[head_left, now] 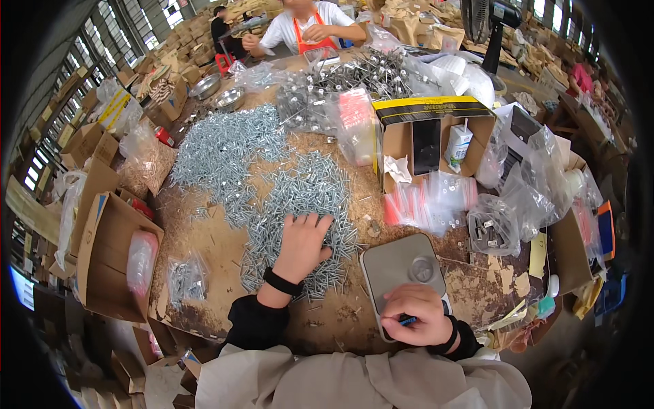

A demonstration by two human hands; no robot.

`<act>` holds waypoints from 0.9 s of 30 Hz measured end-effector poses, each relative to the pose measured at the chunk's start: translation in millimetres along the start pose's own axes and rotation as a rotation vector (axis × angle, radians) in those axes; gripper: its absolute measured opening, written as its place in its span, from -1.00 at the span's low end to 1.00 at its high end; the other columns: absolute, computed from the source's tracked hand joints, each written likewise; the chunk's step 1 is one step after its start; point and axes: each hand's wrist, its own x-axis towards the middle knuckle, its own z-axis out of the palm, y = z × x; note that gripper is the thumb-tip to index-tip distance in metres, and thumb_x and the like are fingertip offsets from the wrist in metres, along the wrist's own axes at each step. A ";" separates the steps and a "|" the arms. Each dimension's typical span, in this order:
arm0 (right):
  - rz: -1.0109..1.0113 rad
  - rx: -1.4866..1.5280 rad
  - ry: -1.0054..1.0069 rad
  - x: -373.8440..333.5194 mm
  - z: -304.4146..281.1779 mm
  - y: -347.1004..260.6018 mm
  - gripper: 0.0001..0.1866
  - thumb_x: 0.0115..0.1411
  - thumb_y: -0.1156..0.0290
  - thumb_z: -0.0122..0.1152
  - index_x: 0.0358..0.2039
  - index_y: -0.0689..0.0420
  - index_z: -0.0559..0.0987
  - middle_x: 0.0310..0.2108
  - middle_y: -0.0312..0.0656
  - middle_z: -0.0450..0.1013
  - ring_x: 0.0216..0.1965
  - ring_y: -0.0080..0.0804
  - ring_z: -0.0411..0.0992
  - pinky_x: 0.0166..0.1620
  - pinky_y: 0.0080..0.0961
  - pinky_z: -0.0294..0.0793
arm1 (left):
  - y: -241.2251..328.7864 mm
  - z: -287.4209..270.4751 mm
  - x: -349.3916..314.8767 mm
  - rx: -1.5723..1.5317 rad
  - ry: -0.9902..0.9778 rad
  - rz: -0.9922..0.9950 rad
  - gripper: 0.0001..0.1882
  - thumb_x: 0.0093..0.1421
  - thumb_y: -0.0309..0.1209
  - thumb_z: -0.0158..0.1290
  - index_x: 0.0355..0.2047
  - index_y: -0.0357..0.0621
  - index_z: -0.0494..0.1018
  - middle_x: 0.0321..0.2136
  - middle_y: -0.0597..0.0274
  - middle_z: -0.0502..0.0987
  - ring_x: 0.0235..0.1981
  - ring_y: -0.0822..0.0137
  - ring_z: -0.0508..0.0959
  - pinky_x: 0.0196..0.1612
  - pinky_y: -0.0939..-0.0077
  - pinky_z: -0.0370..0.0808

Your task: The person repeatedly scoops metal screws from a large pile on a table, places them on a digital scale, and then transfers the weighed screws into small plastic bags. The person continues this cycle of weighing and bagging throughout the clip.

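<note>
Silver screws (300, 198) lie under the left hand's (302, 245) wide-spread grip; the right hand (417, 315), beside it, pinches a blue pen (407, 320) over the scale (402, 266).

Shiny metal screws (300, 198) cover the rough, worn wooden table (218, 245); beside the screws, the scale (402, 269) has a smooth matt metal top.

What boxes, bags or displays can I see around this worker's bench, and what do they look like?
Open cardboard box, far right of the table: brown, yellow-black taped rim.
Small carton inside it: white and green.
Clear bag, near left: holds screws.
Scale by the right hand: grey, flat.
</note>
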 end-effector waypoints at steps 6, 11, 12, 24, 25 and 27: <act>0.082 -0.070 -0.054 -2.5 -4.3 -2.4 -0.91 0.07 0.54 0.35 -0.47 0.16 0.56 -0.55 -0.26 0.52 -0.50 -0.22 0.52 -0.22 -0.27 0.61 | -2.8 1.9 4.5 -0.003 0.065 0.134 -0.31 -0.17 -0.34 0.36 0.07 0.04 0.45 -0.11 0.15 0.40 0.04 0.13 0.39 0.21 0.08 0.17; 0.074 -0.173 -0.076 -4.7 -3.6 -6.5 -0.90 0.05 0.54 0.35 -0.47 0.15 0.56 -0.56 -0.26 0.51 -0.51 -0.21 0.52 -0.28 -0.32 0.57 | -4.5 -0.5 11.2 -0.002 -0.020 0.196 -0.37 -0.19 -0.39 0.36 -0.01 0.07 0.49 -0.16 0.18 0.38 0.00 0.13 0.41 0.28 -0.03 0.15; 0.065 -0.211 -0.062 -5.9 -5.2 -6.9 -0.90 0.05 0.52 0.36 -0.48 0.14 0.56 -0.58 -0.26 0.49 -0.53 -0.22 0.50 -0.34 -0.34 0.52 | -3.1 -0.9 10.8 0.004 -0.018 0.207 -0.38 -0.20 -0.39 0.37 -0.03 0.06 0.49 -0.18 0.19 0.39 -0.01 0.13 0.41 0.31 -0.07 0.13; 0.198 -0.587 0.061 -11.7 -51.6 -17.1 -0.92 0.05 0.47 0.35 -0.45 0.10 0.59 -0.60 -0.23 0.48 -0.57 -0.22 0.49 -0.41 -0.35 0.45 | -10.7 9.9 13.2 0.084 0.062 0.207 -0.54 -0.15 -0.34 0.33 -0.18 -0.03 0.50 -0.28 0.32 0.49 -0.11 0.22 0.47 0.40 -0.29 -0.01; 0.240 -0.591 0.045 -10.7 -54.3 -18.3 -0.91 0.05 0.46 0.35 -0.42 0.12 0.59 -0.57 -0.21 0.48 -0.53 -0.18 0.50 -0.38 -0.31 0.46 | -11.1 8.0 13.6 0.088 0.056 0.198 -0.56 -0.13 -0.35 0.32 -0.19 -0.05 0.50 -0.31 0.34 0.53 -0.12 0.23 0.48 0.40 -0.29 -0.02; 0.270 -0.645 0.061 -9.3 -57.4 -14.0 -0.88 0.05 0.45 0.35 -0.38 0.14 0.60 -0.51 -0.17 0.49 -0.46 -0.15 0.51 -0.35 -0.28 0.48 | -12.8 5.2 12.6 0.057 0.068 0.186 -0.59 -0.11 -0.35 0.30 -0.20 -0.05 0.51 -0.32 0.33 0.54 -0.13 0.23 0.48 0.40 -0.29 -0.03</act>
